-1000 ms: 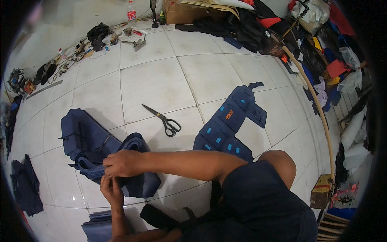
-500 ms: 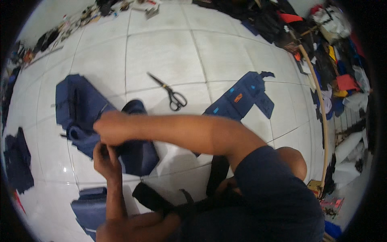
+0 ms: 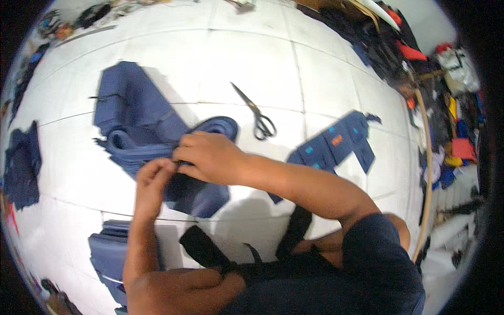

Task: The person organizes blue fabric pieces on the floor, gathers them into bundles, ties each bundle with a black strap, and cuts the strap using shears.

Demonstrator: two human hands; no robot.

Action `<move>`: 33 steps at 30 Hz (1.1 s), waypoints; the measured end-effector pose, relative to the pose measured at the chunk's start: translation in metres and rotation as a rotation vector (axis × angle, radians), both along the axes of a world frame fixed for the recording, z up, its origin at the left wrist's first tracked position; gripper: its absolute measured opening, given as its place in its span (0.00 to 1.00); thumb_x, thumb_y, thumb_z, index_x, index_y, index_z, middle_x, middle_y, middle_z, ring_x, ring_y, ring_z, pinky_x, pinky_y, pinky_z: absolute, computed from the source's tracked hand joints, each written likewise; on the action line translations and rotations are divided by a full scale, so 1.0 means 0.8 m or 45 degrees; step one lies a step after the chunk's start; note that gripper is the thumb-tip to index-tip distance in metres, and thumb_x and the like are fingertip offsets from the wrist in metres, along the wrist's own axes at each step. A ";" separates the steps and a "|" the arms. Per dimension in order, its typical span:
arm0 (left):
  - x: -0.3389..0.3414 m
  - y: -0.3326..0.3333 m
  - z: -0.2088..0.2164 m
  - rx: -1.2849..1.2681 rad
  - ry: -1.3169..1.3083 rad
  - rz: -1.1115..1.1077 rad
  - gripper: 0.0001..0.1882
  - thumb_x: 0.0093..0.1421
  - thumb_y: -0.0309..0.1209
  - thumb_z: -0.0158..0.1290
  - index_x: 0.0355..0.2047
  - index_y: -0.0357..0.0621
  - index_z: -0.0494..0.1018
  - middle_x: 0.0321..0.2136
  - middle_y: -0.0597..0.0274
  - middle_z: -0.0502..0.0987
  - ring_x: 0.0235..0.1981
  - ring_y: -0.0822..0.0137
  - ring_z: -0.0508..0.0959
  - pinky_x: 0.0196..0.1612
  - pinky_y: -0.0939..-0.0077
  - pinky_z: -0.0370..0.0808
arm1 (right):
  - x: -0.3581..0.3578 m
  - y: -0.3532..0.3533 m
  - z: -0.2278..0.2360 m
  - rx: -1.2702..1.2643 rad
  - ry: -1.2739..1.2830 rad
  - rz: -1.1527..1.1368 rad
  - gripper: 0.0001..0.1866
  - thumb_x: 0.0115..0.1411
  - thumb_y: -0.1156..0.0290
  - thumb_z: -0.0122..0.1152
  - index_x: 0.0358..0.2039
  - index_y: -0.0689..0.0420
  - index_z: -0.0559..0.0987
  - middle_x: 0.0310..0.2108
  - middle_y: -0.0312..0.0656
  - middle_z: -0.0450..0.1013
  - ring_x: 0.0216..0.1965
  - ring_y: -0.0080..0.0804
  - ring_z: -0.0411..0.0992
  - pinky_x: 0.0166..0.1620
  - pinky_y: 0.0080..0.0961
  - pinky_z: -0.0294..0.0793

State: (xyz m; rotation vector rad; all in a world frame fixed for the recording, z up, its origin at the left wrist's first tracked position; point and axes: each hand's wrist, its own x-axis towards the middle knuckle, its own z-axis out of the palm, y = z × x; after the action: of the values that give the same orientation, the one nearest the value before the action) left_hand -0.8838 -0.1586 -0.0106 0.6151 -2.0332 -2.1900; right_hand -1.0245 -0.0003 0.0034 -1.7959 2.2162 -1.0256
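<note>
Both my hands are over a bundle of folded, rolled navy fabric (image 3: 139,153) on the floor. My left hand (image 3: 152,185) pinches at the bundle's near side, thumb and fingertips together. My right hand (image 3: 207,157) reaches across from the right, its fingers closed beside the left fingertips. Whatever lies between the fingers is too small and blurred to name. Behind the bundle, more folded navy fabric (image 3: 131,102) has a thin black strip across it. A further dark piece (image 3: 205,202) shows below my right hand.
Black-handled scissors (image 3: 257,115) lie beyond my right hand. To the right is a navy piece with small coloured patches (image 3: 336,142). A folded navy stack (image 3: 109,247) sits near left, dark cloth (image 3: 22,165) far left. A wooden pole (image 3: 428,173) edges the clutter at right.
The view has shifted, so the floor things appear in new places. Both hands have moved right along the bundle, and my right hand is farther from the rolled end.
</note>
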 end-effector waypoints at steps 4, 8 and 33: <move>0.001 0.007 -0.012 -0.213 0.057 0.069 0.09 0.64 0.31 0.55 0.37 0.38 0.79 0.33 0.66 0.80 0.36 0.75 0.76 0.42 0.78 0.72 | -0.012 -0.008 0.017 0.167 -0.235 0.055 0.10 0.57 0.60 0.62 0.32 0.53 0.77 0.32 0.44 0.72 0.38 0.47 0.74 0.39 0.44 0.73; 0.001 0.010 -0.025 -0.253 0.102 0.066 0.11 0.65 0.34 0.54 0.39 0.39 0.79 0.34 0.64 0.81 0.36 0.74 0.77 0.41 0.78 0.72 | -0.017 -0.019 0.060 0.401 -0.240 0.201 0.11 0.57 0.65 0.61 0.37 0.55 0.74 0.32 0.47 0.73 0.37 0.50 0.74 0.38 0.43 0.72; 0.021 0.013 0.016 -0.853 -0.019 0.164 0.10 0.61 0.31 0.54 0.35 0.35 0.77 0.29 0.42 0.79 0.30 0.50 0.81 0.34 0.62 0.75 | -0.044 -0.005 0.033 -0.032 0.716 0.254 0.11 0.54 0.63 0.65 0.29 0.55 0.74 0.28 0.37 0.70 0.31 0.34 0.69 0.35 0.32 0.63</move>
State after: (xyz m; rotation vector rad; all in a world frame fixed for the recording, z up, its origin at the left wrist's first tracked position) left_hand -0.8671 -0.1482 0.0021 0.6381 -2.4447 -1.3011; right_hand -1.0597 -0.0046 0.0301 -2.4986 2.2225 -0.5554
